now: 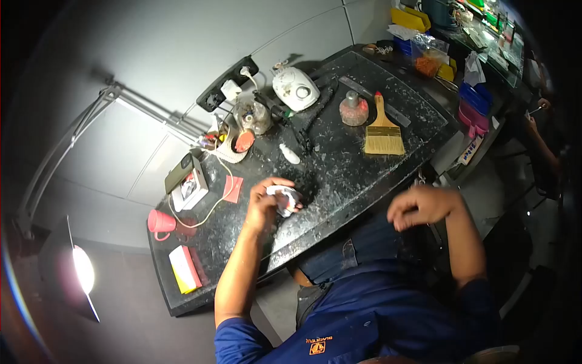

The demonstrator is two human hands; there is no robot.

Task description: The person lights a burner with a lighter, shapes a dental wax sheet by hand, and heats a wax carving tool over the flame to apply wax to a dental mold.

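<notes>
Crumpled white bundle (285,199) in the left hand (265,203).
From here I see its creases, dark and pinkish patches, fingers clasping it over the black tabletop (339,188); the right hand (424,206), loosely curled, grasps nothing I can see.

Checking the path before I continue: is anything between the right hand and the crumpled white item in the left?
Nothing visible stands between the right hand and the white item in the left hand. The brush lies farther back on the table, off that line.
</notes>
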